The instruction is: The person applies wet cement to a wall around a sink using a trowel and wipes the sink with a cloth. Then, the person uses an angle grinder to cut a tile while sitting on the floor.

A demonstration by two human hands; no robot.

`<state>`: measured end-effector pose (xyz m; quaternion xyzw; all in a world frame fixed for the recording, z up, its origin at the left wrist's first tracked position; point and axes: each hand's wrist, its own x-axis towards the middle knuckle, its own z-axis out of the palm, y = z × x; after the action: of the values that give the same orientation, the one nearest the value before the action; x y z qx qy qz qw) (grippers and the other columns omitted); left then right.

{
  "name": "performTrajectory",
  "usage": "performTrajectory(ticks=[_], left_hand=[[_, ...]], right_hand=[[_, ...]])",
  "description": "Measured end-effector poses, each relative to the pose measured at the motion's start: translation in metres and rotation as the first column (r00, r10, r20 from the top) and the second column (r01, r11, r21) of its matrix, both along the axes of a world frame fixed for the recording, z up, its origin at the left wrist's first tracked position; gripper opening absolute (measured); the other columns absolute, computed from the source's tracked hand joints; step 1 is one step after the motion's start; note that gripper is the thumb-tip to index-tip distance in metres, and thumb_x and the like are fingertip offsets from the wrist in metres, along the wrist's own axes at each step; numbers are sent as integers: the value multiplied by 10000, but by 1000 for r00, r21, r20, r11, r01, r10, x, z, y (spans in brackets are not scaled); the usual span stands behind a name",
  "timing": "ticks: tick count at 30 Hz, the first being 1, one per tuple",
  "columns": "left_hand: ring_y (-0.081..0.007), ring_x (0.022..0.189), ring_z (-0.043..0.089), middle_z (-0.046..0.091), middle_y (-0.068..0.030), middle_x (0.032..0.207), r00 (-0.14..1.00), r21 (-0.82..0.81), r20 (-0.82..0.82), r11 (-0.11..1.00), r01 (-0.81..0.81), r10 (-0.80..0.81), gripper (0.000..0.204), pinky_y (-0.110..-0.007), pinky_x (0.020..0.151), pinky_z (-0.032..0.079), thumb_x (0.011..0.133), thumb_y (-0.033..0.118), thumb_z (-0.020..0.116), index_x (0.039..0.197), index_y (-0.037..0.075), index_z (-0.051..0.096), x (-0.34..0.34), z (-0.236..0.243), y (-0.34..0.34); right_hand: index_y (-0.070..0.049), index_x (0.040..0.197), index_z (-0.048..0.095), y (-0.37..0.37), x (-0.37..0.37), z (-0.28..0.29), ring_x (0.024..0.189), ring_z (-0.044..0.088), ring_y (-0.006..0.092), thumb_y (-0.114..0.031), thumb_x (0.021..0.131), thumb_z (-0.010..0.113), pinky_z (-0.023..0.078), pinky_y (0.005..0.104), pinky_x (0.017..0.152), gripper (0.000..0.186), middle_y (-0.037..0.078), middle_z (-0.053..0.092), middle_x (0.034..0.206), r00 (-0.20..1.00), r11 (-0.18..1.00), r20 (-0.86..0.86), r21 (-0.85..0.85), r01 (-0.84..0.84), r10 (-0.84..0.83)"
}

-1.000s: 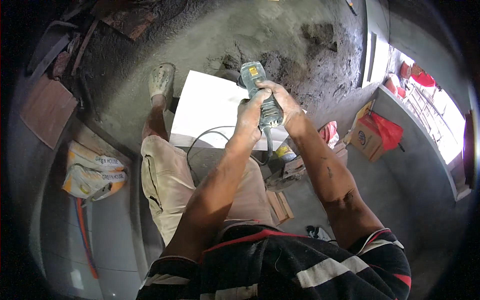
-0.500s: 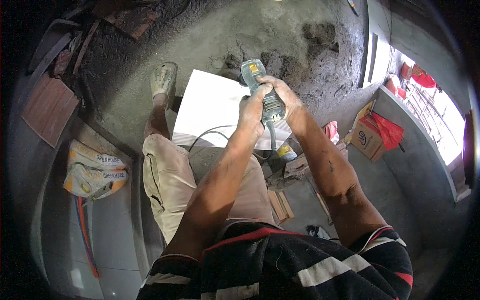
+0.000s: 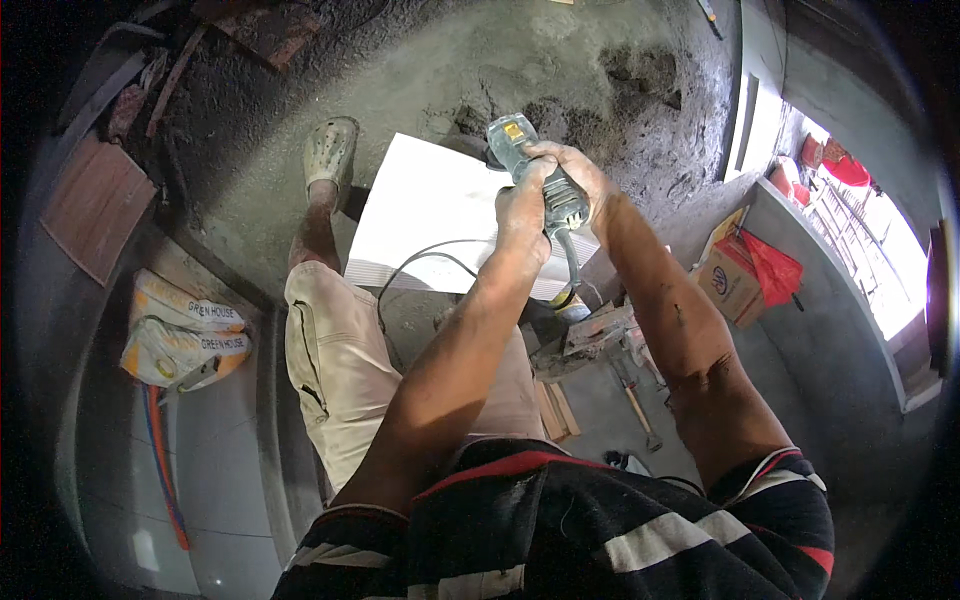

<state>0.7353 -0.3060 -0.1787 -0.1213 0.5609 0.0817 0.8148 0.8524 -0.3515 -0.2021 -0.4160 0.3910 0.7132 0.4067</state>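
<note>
A dusty grey-green angle grinder [image 3: 510, 140] with a yellow mark on its head is gripped in both hands. My left hand [image 3: 522, 208] is closed around the left side of its body, and my right hand [image 3: 584, 178] wraps it from the right. The head points away from me over the right part of a white tile stack [image 3: 425, 200]. Whether the disc touches the top tile is hidden. From the rear of the grinder a dark cord [image 3: 573, 262] bends down, and a loop of dark cord [image 3: 420, 252] crosses the tiles.
My clog-shod foot [image 3: 331, 150] stands left of the tiles. At right are a cardboard box [image 3: 728, 283] with a red bag [image 3: 775, 270] and a low wall [image 3: 850, 270]. A long-handled tool [image 3: 636, 405] and wood strips [image 3: 557, 410] lie nearby. Sacks [image 3: 185, 330] sit at left.
Both hands and the grinder have shifted slightly right in the picture, with the grinder tilted a little more. The long-handled tool on the floor shows more fully beside my right arm.
</note>
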Motion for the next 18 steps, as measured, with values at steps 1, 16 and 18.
performTrajectory(ticks=[1, 16, 18], left_hand=[[-175, 784, 690, 667, -123, 996, 1000, 9, -6, 1000, -21, 21, 497, -336, 679, 588, 831, 234, 797, 1118, -115, 588, 0, 0, -1], [-159, 786, 686, 673, -60, 942, 1000, -10, 16, 1000, 10, -10, 388, -319, 706, 589, 870, 253, 757, 1108, -30, 637, 3, 4, 5], [-159, 786, 686, 673, -59, 942, 1000, -17, 8, 1000, 16, -16, 389, -318, 706, 588, 870, 251, 756, 1110, -30, 637, 4, 5, 6]], right_hand=[[-23, 987, 663, 1, 0, -1, 633, 697, 221, -233, 946, 633, 603, 371, 623, 217, 116, 716, 781, 1000, 1000, -1, -1, -3, 3], [-59, 856, 664, 12, 4, 5, 561, 684, 221, -275, 946, 650, 599, 364, 569, 235, 78, 693, 692, 999, 997, 8, -60, -39, 40], [-60, 849, 663, 13, 4, 6, 542, 677, 219, -275, 944, 654, 599, 372, 553, 235, 78, 692, 689, 999, 997, 10, -69, -47, 47]])
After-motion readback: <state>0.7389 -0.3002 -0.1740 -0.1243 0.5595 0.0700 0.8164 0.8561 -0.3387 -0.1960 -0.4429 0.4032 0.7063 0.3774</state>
